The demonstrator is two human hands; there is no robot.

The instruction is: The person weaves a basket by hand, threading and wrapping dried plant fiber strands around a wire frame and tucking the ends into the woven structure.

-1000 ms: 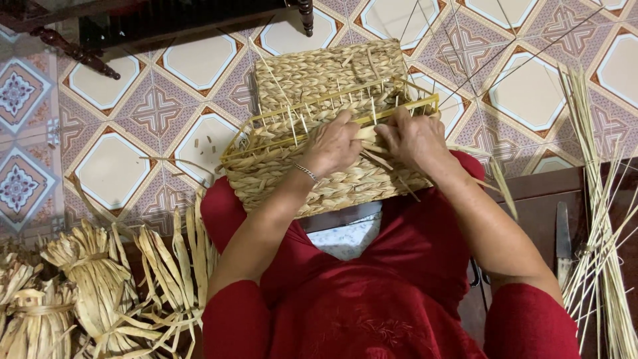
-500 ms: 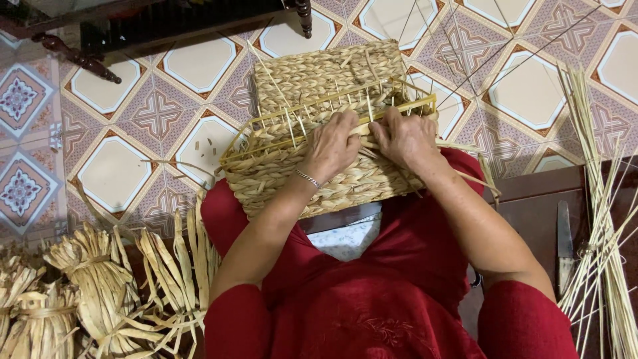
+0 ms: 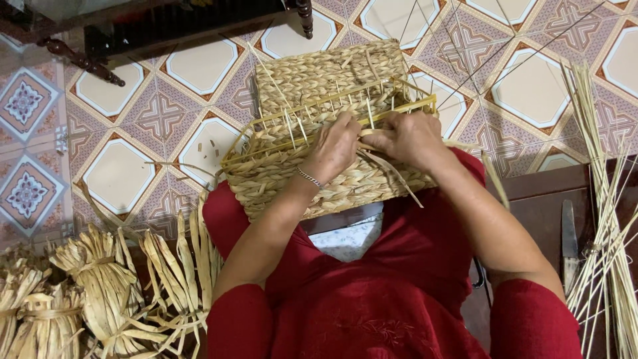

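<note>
A half-woven straw basket (image 3: 312,86) on a yellow wire frame (image 3: 412,105) rests on my lap, its open side tilted away from me. My left hand (image 3: 335,149), with a thin bracelet on the wrist, presses on the woven side near the rim. My right hand (image 3: 409,136) pinches a loose straw strand (image 3: 392,171) just beside it, against the same side. Thin upright stakes stick out along the rim. Both sleeves are red.
Bundles of dried straw (image 3: 100,292) lie at my lower left. Long thin reeds (image 3: 608,219) and a knife (image 3: 569,242) rest on a dark wooden surface at the right. Patterned floor tiles (image 3: 119,176) spread beyond. Dark wooden furniture (image 3: 166,23) stands at the top.
The basket has shifted slightly up and right on my lap. Both hands have moved closer together along the rim, working the strand.
</note>
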